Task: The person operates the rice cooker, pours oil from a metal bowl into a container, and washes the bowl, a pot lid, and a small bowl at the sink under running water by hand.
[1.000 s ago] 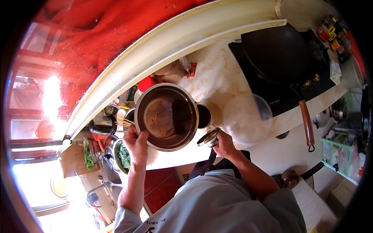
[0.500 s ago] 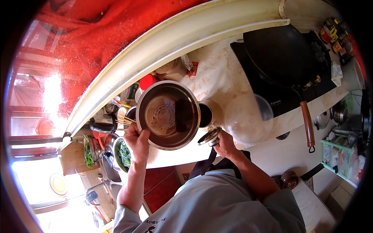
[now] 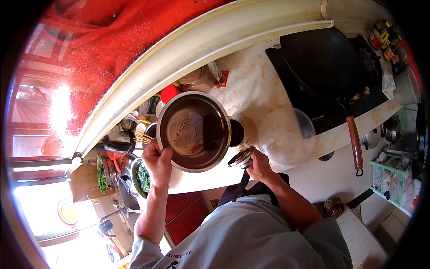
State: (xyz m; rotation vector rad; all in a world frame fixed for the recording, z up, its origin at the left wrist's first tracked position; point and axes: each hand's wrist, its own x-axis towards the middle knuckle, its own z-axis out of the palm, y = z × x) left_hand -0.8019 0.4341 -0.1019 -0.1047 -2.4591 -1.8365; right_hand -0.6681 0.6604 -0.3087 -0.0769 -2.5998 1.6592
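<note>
My left hand (image 3: 156,163) grips the near-left rim of a round stainless steel basin (image 3: 217,106), thumb over the edge. The basin is held up above the counter, its brownish, shiny inside turned toward me; I cannot tell if liquid lies in it. My right hand (image 3: 260,167) is closed on a small round metal lid (image 3: 242,158), held tilted just right of the basin. Behind the basin's right edge stands a round container (image 3: 245,131) with a dark open mouth, partly covered by the basin. A translucent plastic bowl (image 3: 286,139) is right of it.
A black wok (image 3: 320,62) with a wooden handle (image 3: 354,143) sits on the black stove (image 3: 291,85) at right. At left are a bowl of leafy greens (image 3: 142,177), chopsticks (image 3: 142,138) and a kettle (image 3: 118,141). A red-lidded jar (image 3: 169,93) stands behind the basin.
The basin has shifted very slightly up and left with my left hand. My right hand and the lid stay almost where they were.
</note>
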